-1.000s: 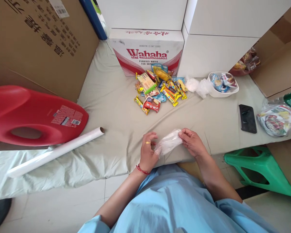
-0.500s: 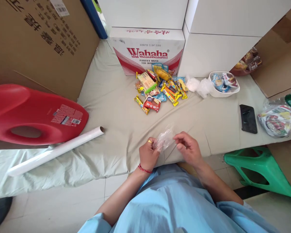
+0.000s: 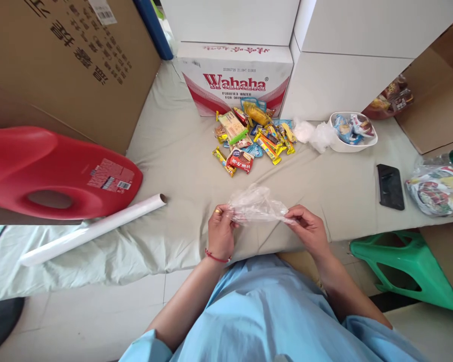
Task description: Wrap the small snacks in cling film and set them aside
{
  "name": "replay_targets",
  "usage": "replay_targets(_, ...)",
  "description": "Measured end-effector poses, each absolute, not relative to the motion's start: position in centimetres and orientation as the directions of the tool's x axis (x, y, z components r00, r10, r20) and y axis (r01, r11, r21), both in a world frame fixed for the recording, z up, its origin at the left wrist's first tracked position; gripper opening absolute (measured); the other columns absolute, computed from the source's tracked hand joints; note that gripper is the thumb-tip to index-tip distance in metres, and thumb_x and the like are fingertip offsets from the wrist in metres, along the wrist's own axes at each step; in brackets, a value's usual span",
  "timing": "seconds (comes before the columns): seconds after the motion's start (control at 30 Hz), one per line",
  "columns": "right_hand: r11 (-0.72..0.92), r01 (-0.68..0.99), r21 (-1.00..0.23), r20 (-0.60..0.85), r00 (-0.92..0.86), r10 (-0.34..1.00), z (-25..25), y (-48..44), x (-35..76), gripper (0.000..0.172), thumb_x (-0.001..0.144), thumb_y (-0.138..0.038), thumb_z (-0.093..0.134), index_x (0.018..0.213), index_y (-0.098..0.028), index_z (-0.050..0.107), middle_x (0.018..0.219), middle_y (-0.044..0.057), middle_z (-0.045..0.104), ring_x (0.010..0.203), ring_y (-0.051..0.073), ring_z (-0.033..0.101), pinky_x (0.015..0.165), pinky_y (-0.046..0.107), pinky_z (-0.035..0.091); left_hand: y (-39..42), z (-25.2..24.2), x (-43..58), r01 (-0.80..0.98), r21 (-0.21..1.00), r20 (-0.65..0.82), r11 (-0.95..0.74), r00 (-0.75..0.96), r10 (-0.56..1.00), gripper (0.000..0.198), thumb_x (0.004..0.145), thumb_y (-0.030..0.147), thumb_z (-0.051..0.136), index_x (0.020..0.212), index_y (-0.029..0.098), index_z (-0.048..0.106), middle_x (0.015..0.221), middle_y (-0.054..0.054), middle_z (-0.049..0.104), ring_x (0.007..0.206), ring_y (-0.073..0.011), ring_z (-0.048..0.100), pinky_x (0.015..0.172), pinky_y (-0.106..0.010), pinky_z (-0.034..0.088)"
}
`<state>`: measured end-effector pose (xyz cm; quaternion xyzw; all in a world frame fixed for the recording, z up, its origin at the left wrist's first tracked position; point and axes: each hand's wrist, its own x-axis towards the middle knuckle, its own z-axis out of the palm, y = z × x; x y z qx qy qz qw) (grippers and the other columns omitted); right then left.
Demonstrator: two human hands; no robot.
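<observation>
A clear plastic bag (image 3: 257,203) is stretched sideways between my two hands, above the near edge of the cloth-covered table (image 3: 184,176). My left hand (image 3: 222,229) pinches its left end between thumb and fingers; a ring and a red bracelet show on that hand and wrist. At the bag's right end, my right hand (image 3: 307,227) grips the film with its fingertips. Beyond the bag lies a pile of wrapped snacks (image 3: 239,160), in yellow, red and blue packets, against a Wahaha water carton (image 3: 241,83).
Right of the snacks are crumpled white plastic bags (image 3: 319,136), a white tub (image 3: 353,146) of packets, a black phone-like object (image 3: 390,186) and a filled plastic bag (image 3: 434,188). A red jug (image 3: 71,171) and a white roll (image 3: 98,229) lie left. A green stool (image 3: 407,266) stands below right.
My hands have moved apart and the crumpled bag is now spread wider between them. My right hand, before at the bag's edge, now grips its right end.
</observation>
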<state>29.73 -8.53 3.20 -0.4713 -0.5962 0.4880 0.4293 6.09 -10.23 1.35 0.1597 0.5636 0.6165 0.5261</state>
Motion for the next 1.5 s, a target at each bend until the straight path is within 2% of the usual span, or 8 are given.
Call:
replay_targets(0.3,0.215,0.493,-0.843,-0.06,-0.484,0.873,3.9,-9.7,33.9,0.021,0.097,-0.036,0.067,0.115,-0.025,0.072,0.087,0.001,0.065,0.064,0.012,0.054,0.06,0.026,0.044,-9.4,2.1,5.0,-0.666,0.714,-0.509,0.217,-0.281,0.814,0.035,0.069,0.037,0.083,0.083,0.02,0.057,0.073,0.003,0.066,0.065,-0.0112,0.065,0.053,-0.02,0.047)
replay_targets(0.43,0.216,0.504,-0.836,0.094,-0.256,0.962,7.5,-8.7,34.7,0.023,0.099,-0.034,0.065,0.12,-0.025,0.068,0.075,-0.003,0.056,0.055,0.01,0.045,0.052,0.025,0.038,-10.0,2.0,5.4,-0.648,0.729,-0.458,0.223,-0.219,0.862,0.033,0.07,0.03,0.084,0.087,0.021,0.058,0.079,0.002,0.07,0.077,-0.0153,0.072,0.064,-0.023,0.053)
replay_targets(0.57,0.449,0.484,-0.751,0.271,-0.394,0.878,8.9,-7.6,31.0,0.017,0.1,-0.035,0.064,0.109,-0.023,0.07,0.084,0.003,0.064,0.074,0.016,0.058,0.069,0.03,0.049,-10.9,2.2,6.1,-0.721,0.673,-0.388,0.163,-0.157,0.908,0.03,0.067,0.022,0.082,0.09,0.021,0.063,0.087,0.002,0.071,0.085,-0.015,0.071,0.085,-0.033,0.059)
replay_targets(0.7,0.587,0.542,-0.601,0.226,-0.589,0.776,5.6,-7.4,25.3,0.051,0.088,-0.052,0.076,0.128,-0.02,0.068,0.118,0.015,0.067,0.108,0.031,0.057,0.093,0.048,0.053,-11.3,2.5,6.5,-0.751,0.644,-0.316,0.146,-0.088,0.945,0.03,0.07,0.026,0.078,0.097,0.02,0.069,0.099,-0.004,0.074,0.097,-0.0189,0.071,0.096,-0.039,0.058)
replay_targets(0.83,0.537,0.521,-0.663,0.271,-0.502,0.822,2.8,-7.7,23.5,0.022,0.101,-0.033,0.06,0.114,-0.022,0.074,0.108,0.012,0.07,0.102,0.027,0.058,0.091,0.045,0.052,-11.3,2.6,6.4,-0.708,0.676,-0.389,0.202,-0.111,0.914,0.024,0.081,0.038,0.078,0.09,0.019,0.066,0.088,-0.002,0.073,0.089,-0.0164,0.07,0.088,-0.035,0.06)
replay_targets(1.1,0.024,0.09,-0.996,0.004,-0.224,0.975,3.9,-6.6,27.9,0.019,0.094,-0.042,0.069,0.093,-0.023,0.07,0.083,0.001,0.066,0.071,0.014,0.06,0.066,0.028,0.05,-10.8,2.3,6.4,-0.651,0.728,-0.43,0.216,-0.188,0.883,0.039,0.073,0.042,0.087,0.085,0.021,0.055,0.078,0.002,0.068,0.074,-0.0102,0.067,0.069,-0.02,0.054)
replay_targets(1.3,-0.212,0.05,-0.976,-0.212,-0.009,0.977,3.4,-5.4,30.7,0.035,0.086,-0.055,0.072,0.094,-0.024,0.058,0.079,-0.001,0.062,0.05,0.009,0.045,0.041,0.022,0.036,-8.4,1.0,4.3,-0.36,0.916,-0.323,0.177,-0.399,0.858,0.029,0.086,0.043,0.072,0.086,0.024,0.051,0.064,0.007,0.052,0.048,-0.0087,0.043,0.045,-0.019,0.031)
replay_targets(1.5,-0.219,0.161,-0.962,-0.216,0.036,0.976,1.7,-5.3,31.4,0.033,0.088,-0.054,0.069,0.095,-0.023,0.06,0.074,-0.002,0.059,0.051,0.01,0.047,0.042,0.021,0.037,-6.3,1.3,3.0,0.412,0.91,0.205,0.056,-0.562,0.801,0.036,0.078,0.026,0.074,0.111,0.019,0.06,0.115,-0.012,0.06,0.103,-0.0252,0.06,0.099,-0.043,0.048)
